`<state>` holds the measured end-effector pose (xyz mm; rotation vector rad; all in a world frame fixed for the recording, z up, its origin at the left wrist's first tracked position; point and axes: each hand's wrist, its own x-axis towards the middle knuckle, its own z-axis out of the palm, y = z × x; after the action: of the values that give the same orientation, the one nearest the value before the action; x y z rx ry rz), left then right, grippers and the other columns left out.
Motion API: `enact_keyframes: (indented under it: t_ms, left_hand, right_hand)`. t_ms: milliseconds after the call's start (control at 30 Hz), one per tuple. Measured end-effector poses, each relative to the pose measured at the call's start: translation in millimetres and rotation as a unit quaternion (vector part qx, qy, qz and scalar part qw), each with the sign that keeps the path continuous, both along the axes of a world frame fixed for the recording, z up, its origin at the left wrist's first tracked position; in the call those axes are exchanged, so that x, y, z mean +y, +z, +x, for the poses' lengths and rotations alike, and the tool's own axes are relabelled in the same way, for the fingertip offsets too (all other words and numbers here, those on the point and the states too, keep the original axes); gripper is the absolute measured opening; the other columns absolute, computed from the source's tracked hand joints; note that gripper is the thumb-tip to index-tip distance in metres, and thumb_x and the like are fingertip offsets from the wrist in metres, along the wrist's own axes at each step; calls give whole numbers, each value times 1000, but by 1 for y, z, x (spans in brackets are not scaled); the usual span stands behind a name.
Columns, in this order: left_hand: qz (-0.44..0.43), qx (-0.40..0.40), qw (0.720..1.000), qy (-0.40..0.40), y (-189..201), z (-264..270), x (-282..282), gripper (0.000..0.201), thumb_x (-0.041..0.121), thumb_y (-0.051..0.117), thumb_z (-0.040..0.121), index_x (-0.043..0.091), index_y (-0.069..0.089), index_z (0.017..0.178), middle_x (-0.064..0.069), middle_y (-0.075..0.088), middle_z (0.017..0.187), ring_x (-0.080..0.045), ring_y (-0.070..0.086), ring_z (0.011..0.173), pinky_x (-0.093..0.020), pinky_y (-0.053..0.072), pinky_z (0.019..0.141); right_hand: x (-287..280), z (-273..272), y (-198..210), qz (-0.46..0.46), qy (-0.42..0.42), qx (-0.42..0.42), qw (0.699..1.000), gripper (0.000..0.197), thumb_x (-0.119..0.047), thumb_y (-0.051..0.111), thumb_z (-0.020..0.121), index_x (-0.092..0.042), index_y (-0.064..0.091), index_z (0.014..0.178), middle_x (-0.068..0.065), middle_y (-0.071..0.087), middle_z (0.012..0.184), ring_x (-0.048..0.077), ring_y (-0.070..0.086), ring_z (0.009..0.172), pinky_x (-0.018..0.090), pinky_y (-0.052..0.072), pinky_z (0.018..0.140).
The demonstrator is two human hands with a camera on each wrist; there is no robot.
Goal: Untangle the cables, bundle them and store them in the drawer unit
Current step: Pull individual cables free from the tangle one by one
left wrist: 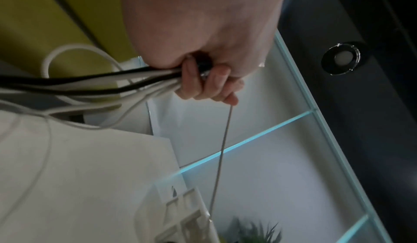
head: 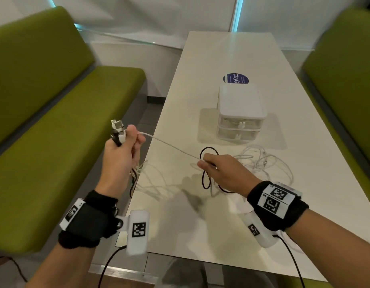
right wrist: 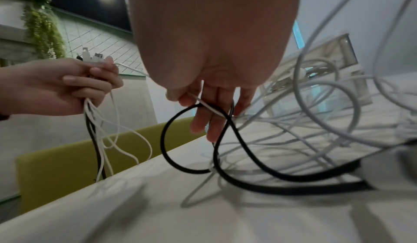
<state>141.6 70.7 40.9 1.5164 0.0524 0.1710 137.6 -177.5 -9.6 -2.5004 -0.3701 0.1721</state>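
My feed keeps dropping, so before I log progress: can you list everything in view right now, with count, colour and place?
Thin white cables: several, count unclear, tangled on the table before the drawer unit.
Taut white cable: one, stretched between both hands.
Black rubber cable: at least one, looped under the right hand.
Cable plugs: a few, white and black, sticking up from the left grip.
White plastic two-drawer unit: one, mid-table, both drawers shut.
Round blue sticker: one, behind the unit.
White table: one, centre.
Green padded benches: two, either side.
Left hand: grips the cable ends, off the table's left edge.
Right hand: pinches the taut cable above the tangle.
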Motion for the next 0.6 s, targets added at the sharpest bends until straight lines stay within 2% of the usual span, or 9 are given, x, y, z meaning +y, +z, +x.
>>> enact_keyframes:
  t_ms: [100,200,267,300,333,400,433,500,600]
  left_hand:
    - [73,-7,996,45,-5,1,-1,27,34,46,102,18,68,104,6,68,92,-7,35,41,-20,31,41]
    - [74,-60,993,69,-8,-5,-14,27,16,46,102,22,61,124,7,61,99,-2,41,51,-14,37,48]
    - [105,-119,987,16,-13,-13,-25,49,-11,43,95,19,56,132,10,59,105,1,52,66,-12,44,59]
    - [152,-143,978,-19,-17,-17,-31,62,-19,42,89,18,53,137,16,59,118,1,57,77,-14,49,65]
    - [210,-167,962,-50,-21,-21,-37,72,-24,42,85,20,49,141,22,54,132,0,61,88,-18,53,73]
    - [316,-189,923,-114,-30,-27,-48,84,-25,44,78,27,44,144,19,49,143,-11,64,103,-25,52,89]
    - [348,-176,910,-144,-35,-28,-52,82,-22,45,76,27,47,141,14,54,139,-14,64,105,-24,50,91]
    - [406,-167,882,-174,-41,-28,-59,60,-8,44,76,23,61,124,8,67,115,-18,63,95,-28,52,82]
    - [440,-157,869,-166,-42,-24,-66,20,-3,45,79,13,58,84,10,54,75,-21,50,67,-35,42,60]
  right_hand:
    - [3,-3,4,-31,12,15,999,41,-43,36,102,-25,29,66,-4,43,59,21,44,61,40,39,65]
    - [8,-4,4,-39,15,17,999,41,-43,32,103,-26,28,66,-2,43,60,26,46,65,42,41,67]
    - [10,-4,3,-43,14,18,999,41,-45,30,103,-25,29,68,-2,43,60,27,46,65,41,41,66]
    - [11,-4,3,-47,11,14,999,40,-46,29,103,-25,31,70,-1,44,60,27,46,65,40,42,66]
    - [12,-4,3,-57,9,11,998,38,-46,29,103,-24,33,72,0,44,60,28,46,65,40,42,65]
    - [12,-4,0,-62,2,11,998,36,-46,29,103,-22,37,77,3,47,62,32,49,67,40,44,66]
    - [11,-4,-2,-61,0,9,998,35,-45,30,102,-21,40,79,5,52,64,33,52,69,41,46,67]
    - [10,-4,-5,-56,16,-13,998,30,-46,27,98,-26,47,87,8,62,74,34,59,74,41,48,69]
    - [10,-6,-6,-61,40,-24,997,45,-50,19,89,-32,60,94,6,69,89,33,62,82,40,50,73]
